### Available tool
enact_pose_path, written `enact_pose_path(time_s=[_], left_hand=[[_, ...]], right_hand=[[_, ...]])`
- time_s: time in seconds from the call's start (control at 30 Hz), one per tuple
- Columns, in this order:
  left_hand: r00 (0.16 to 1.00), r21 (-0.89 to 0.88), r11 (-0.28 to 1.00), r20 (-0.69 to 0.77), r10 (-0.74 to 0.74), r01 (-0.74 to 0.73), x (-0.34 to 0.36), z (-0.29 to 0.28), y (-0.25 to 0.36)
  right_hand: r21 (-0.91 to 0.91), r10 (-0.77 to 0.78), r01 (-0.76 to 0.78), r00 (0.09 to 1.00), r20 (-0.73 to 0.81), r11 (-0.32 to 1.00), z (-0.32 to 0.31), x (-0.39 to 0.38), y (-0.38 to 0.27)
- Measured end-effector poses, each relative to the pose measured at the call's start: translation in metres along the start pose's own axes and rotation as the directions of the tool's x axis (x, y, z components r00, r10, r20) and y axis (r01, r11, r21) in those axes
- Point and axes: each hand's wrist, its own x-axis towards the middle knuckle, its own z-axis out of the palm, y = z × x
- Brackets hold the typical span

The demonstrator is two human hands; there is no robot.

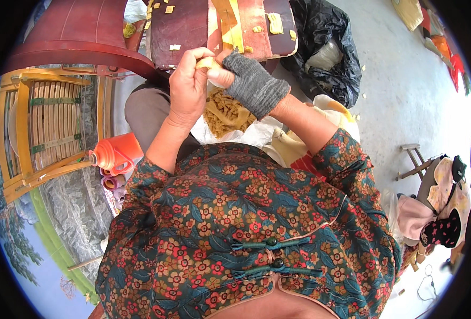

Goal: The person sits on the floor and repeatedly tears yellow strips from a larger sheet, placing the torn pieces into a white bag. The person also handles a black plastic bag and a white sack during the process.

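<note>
My left hand (pixel 188 85) is closed in a pinch on one end of a small yellow strip (pixel 207 63). My right hand (pixel 254 82), in a grey knitted fingerless glove, meets it from the other side, thumb and fingers closed against the same strip. Just below both hands, a white bag (pixel 264 133) in my lap holds a heap of brownish-yellow strips (pixel 226 112). Beyond the hands stands a maroon padded seat (pixel 179 32) with a pinkish cloth band. Longer yellow strips (pixel 230 24) and several small yellow pieces (pixel 275 24) lie on it.
A black plastic bag (pixel 326 48) sits right of the seat. To the left are a red chair (pixel 76 26), a wooden slatted folding chair (pixel 54 114) and an orange thermos jug (pixel 117 153). A small stool (pixel 413 162) and a pile of clothes (pixel 440 204) are at the right.
</note>
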Motion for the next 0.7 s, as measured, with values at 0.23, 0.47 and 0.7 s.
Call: enact_pose_path(time_s=[0.23,0.47,0.7], left_hand=[[0.889,-0.802,0.412,0.305,-0.341,0.433,0.005,-0.001,0.002],[0.959,-0.563,0.778,0.199,-0.201,0.280,0.009,-0.002,-0.012],[0.971,-0.426,0.878,0.005,-0.237,0.217,0.000,0.007,-0.011]], right_hand=[[-0.412,-0.125,0.127,0.992,0.031,0.902,-0.019,0.005,0.012],[0.337,0.352,-0.406,0.912,0.213,0.849,-0.025,0.010,-0.008],[0.487,0.454,-0.456,0.881,0.132,0.744,-0.020,0.017,0.000]])
